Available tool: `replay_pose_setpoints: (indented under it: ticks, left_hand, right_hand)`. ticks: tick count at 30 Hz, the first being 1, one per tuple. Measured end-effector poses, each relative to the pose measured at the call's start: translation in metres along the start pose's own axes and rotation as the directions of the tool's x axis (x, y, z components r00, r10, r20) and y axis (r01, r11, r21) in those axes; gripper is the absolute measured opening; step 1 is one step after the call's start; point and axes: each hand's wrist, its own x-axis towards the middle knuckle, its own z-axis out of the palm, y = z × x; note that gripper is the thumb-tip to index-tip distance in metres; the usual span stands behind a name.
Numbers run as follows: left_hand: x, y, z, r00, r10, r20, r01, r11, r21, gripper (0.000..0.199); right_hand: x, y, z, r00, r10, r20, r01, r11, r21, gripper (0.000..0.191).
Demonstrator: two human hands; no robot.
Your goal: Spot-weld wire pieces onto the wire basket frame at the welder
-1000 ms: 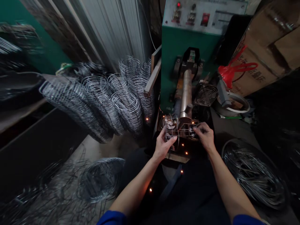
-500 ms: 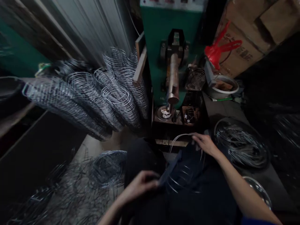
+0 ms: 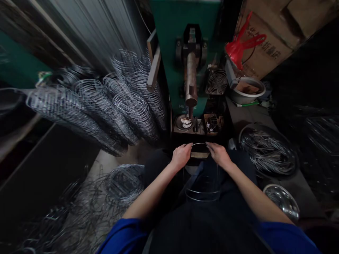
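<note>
Both hands hold one wire frame (image 3: pixel 202 200) above my lap, its curved top edge between them and its lower curve hanging over the dark apron. My left hand (image 3: pixel 182 155) pinches the top edge at its left end. On the right end, the fingers of my right hand (image 3: pixel 219 154) are closed in the same way. Just beyond the hands stands a green machine (image 3: pixel 166 46) with a metal arm (image 3: pixel 191 77) pointing down at a small round dish (image 3: pixel 185 122) that holds something white.
Stacks of wire rings (image 3: pixel 135 113) lean at the left. Loose wire pieces (image 3: pixel 84 208) and a wire coil (image 3: pixel 124 183) lie below them. At the right are a basin of bent wires (image 3: pixel 267 150), a shiny metal bowl (image 3: pixel 282 201), a white bowl (image 3: pixel 247 97) and a cardboard box (image 3: pixel 265 46).
My left hand has risen from the lap and taken hold of the wire's left end. The wire now spans both hands. The view has shifted slightly.
</note>
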Motion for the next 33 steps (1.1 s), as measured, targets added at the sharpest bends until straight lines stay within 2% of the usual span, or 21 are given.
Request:
replay_pose_setpoints:
  ticks: [3,8,12,22,33]
  left_hand:
    - [0.015,0.000,-0.022,1.000,-0.021,0.005,0.021,0.996,0.086,0.036]
    - [0.038,-0.005,-0.061,0.999,-0.013,-0.040,0.018,0.992,0.124,0.031]
    - [0.048,-0.009,-0.080,0.995,0.038,-0.091,-0.026,0.991,0.135,0.029]
    - [0.072,-0.007,-0.096,0.988,0.084,-0.132,-0.070,0.992,0.105,0.025]
    - [0.078,-0.007,-0.098,0.985,0.110,-0.129,-0.099,0.991,0.084,0.025]
  right_hand:
    - [0.026,-0.006,-0.003,0.999,-0.047,0.014,0.047,0.999,0.000,0.032]
    - [0.071,-0.028,-0.016,0.988,-0.152,0.019,0.151,0.988,0.018,0.028]
    - [0.092,-0.043,-0.029,0.979,-0.203,0.021,0.202,0.979,0.021,0.028]
    - [0.118,-0.053,-0.058,0.975,-0.212,0.070,0.215,0.976,-0.035,0.029]
    - [0.125,-0.054,-0.062,0.975,-0.209,0.075,0.213,0.976,-0.044,0.030]
